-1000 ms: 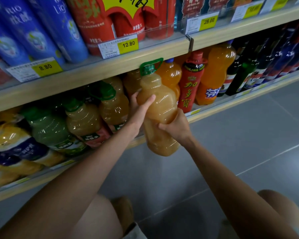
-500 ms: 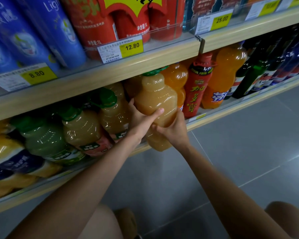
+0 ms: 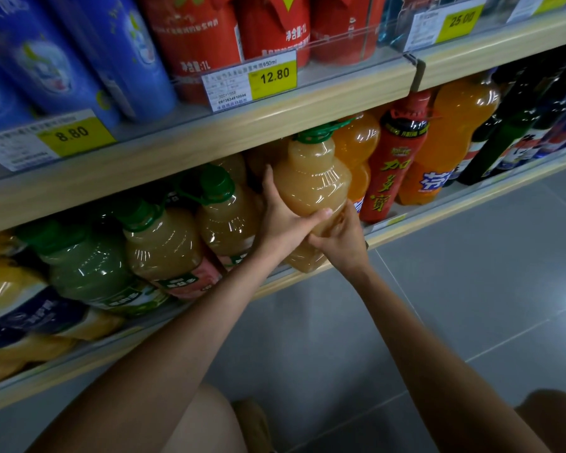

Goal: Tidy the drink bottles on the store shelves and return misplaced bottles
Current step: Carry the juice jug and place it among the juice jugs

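Head view: a large clear plastic bottle of cloudy amber juice with a green handled cap [image 3: 311, 181] is tilted into the lower pale wooden shelf [image 3: 438, 220]. Its cap is tucked just under the upper wooden shelf edge [image 3: 242, 125], and its base is at the lower shelf's front lip. The left grip [image 3: 285, 223], a bare hand, wraps the bottle's left side with the thumb across the front. The right grip [image 3: 340, 243] curls round the lower right side from beneath. Both hold the bottle.

A second ago the bottle hung in front of the shelf, its base well below the lip and its cap loop out in front of the upper edge. It has since gone up and inward, into the gap between a matching green-capped juice bottle [image 3: 226, 217] and a round orange soda bottle [image 3: 356, 148]. The return looks nearly done; the base likely needs seating and the bottle standing upright.
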`<state>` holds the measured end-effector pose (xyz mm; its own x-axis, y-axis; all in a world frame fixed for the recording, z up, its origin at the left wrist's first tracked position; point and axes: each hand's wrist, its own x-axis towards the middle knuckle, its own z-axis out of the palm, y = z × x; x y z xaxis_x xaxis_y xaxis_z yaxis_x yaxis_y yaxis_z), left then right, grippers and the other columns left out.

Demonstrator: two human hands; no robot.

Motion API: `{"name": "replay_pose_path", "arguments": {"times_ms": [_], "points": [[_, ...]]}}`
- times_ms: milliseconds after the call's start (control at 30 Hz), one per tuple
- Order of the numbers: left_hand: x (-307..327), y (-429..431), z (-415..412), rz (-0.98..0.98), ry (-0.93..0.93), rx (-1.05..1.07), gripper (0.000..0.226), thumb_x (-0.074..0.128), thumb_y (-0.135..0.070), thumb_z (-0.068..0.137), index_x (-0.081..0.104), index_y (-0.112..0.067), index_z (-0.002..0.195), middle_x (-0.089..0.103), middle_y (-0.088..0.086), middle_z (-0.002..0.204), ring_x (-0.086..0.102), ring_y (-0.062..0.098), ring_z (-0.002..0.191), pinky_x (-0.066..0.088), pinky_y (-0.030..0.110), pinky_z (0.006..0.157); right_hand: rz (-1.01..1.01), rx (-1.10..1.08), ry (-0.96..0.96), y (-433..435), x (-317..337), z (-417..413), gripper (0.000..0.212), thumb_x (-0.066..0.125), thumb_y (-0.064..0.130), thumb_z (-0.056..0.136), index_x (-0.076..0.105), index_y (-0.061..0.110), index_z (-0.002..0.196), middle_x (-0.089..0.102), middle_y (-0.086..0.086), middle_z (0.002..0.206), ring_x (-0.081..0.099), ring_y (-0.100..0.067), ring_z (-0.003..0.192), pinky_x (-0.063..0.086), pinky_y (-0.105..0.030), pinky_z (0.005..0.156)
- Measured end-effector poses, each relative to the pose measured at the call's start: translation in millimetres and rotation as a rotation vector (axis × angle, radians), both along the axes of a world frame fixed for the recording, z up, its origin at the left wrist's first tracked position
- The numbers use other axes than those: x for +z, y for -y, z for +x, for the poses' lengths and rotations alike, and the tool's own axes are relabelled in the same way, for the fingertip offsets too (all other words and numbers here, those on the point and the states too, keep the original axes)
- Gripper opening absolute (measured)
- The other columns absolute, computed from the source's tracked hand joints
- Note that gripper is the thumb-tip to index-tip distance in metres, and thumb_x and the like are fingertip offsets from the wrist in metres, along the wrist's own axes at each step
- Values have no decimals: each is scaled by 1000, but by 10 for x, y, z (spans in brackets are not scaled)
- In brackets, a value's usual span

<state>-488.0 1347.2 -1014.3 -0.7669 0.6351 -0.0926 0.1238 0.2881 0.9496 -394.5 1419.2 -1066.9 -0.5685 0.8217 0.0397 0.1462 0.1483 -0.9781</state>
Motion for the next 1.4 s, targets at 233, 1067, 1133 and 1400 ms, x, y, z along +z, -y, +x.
{"name": "replay_pose_path", "arguments": {"times_ms": [233, 1067, 1133, 1400], "points": [[78, 46, -115, -141, -97, -50, 117, 85, -22, 64, 5, -18, 149, 27, 7, 151, 36, 21, 134, 34, 30, 103, -5, 20, -25, -14, -94, -71, 77, 82, 2, 61, 43, 15, 125, 53, -6, 121, 53, -9, 109, 45, -14, 91], [77, 195, -196, -229, -262, -149, 104, 77, -16, 73, 7, -19, 150, 9, 2, 158, 15, 18, 144, 24, 35, 116, 72, -174, -102, 199, -458, -347, 87, 87, 19, 60, 38, 7, 130, 45, -6, 120, 46, 2, 107, 39, -6, 89], [72, 192, -207, -228, -275, -163, 103, 77, -14, 74, 7, -17, 150, 6, 1, 158, 12, 18, 144, 22, 34, 116, 77, -187, -108, 221, -486, -369, 86, 87, 16, 60, 37, 6, 130, 44, -3, 118, 44, 11, 104, 36, -1, 86], [28, 168, -228, -206, -233, -153, 103, 75, -10, 76, 6, -21, 151, 10, 1, 158, 17, 17, 143, 21, 29, 113, 89, -179, -69, 213, -500, -385, 86, 88, 20, 59, 37, 8, 128, 42, -1, 116, 43, 10, 100, 35, 2, 82]]}}
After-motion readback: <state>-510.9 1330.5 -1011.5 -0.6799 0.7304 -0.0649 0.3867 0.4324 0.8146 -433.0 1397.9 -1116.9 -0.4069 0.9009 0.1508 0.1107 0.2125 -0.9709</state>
